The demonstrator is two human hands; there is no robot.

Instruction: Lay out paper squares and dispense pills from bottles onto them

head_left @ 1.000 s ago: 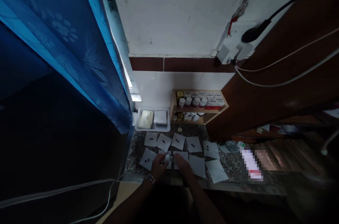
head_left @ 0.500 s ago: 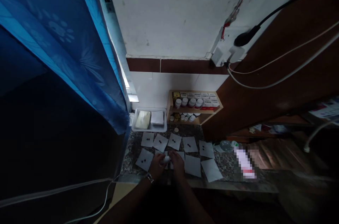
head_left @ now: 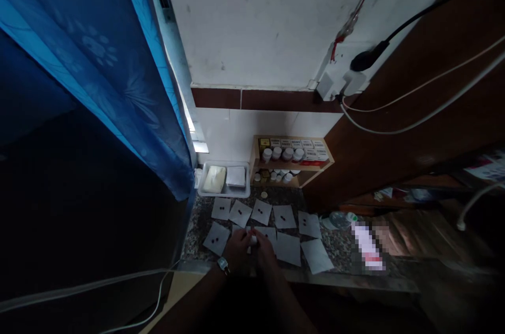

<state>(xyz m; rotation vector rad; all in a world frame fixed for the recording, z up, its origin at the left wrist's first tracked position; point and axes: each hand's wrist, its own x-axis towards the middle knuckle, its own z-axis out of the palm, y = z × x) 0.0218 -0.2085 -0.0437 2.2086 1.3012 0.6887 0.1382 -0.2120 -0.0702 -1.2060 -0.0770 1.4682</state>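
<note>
My left hand, with a watch at the wrist, is closed around a small white pill bottle, tilted between the two hands. My right hand is closed, its fingertips at the bottle's mouth; whatever they pinch is too small to make out. Under and around the hands lie white paper squares in two rows on the speckled counter. The back-row papers and the front-left paper carry small dark pills. The squares beneath my hands are partly hidden. A round pale cap lies behind the papers.
A white tray with stacked papers stands at the back left. Beside it a wooden shelf holds medicine boxes and several bottles. A clear plastic bottle lies to the right. A blue curtain hangs on the left.
My fingers have drawn closer together around the pill bottle, and it now tilts towards my right hand. The view has shifted slightly. The papers and pills around have stayed put.
</note>
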